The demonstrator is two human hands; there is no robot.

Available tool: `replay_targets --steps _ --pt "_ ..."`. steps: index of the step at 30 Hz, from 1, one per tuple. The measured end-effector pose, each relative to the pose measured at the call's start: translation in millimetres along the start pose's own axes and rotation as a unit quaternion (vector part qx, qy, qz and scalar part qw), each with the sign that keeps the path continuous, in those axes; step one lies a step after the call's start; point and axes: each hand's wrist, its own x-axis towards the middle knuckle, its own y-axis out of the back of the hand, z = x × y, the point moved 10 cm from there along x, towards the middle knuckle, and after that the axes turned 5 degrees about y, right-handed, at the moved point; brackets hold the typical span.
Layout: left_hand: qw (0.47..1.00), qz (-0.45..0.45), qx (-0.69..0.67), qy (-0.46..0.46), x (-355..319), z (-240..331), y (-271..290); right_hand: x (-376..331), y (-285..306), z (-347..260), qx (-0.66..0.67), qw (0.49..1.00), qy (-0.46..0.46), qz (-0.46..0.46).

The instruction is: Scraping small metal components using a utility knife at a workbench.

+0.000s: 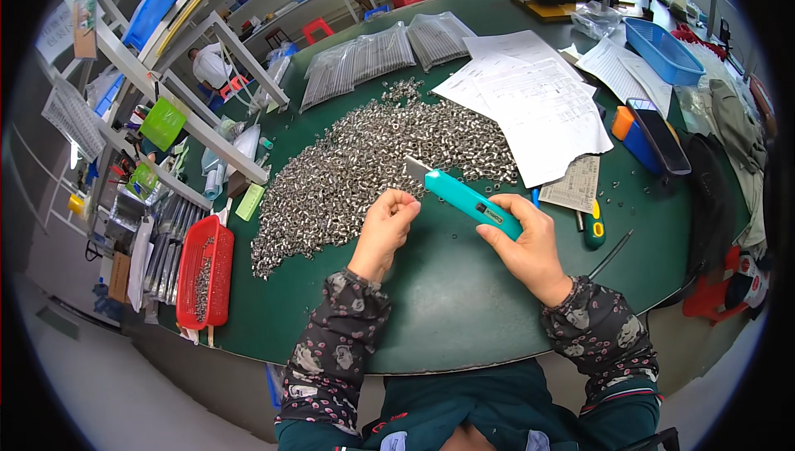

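Note:
In my right hand [534, 248] is a teal utility knife [464, 200], its handle gripped and its blade out, pointing up and to the left. My left hand [384, 231] is closed in a pinch just left of the knife; whatever its fingers may hold is hidden. Beyond both hands a wide heap of small shiny metal rings [348, 171] spreads over the green table [464, 310]. The blade's tip hovers in front of the heap.
A red basket [217, 285] with metal pieces sits at the left edge. Bagged grey tubes [364, 57] lie behind the heap. Papers [538, 111], a phone [658, 136], a yellow-green-handled tool [594, 227] and a blue tray [662, 52] are on the right.

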Motion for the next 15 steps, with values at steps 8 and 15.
replay_targets --steps 8,15 --pt "0.917 -0.108 -0.384 0.011 -47 -26 28 -14 -36 3 -0.022 0.989 -0.031 -0.146" --pt "0.919 -0.091 -0.383 0.006 -43 -37 42 -27 -59 9 -0.023 0.969 -0.045 -0.242"
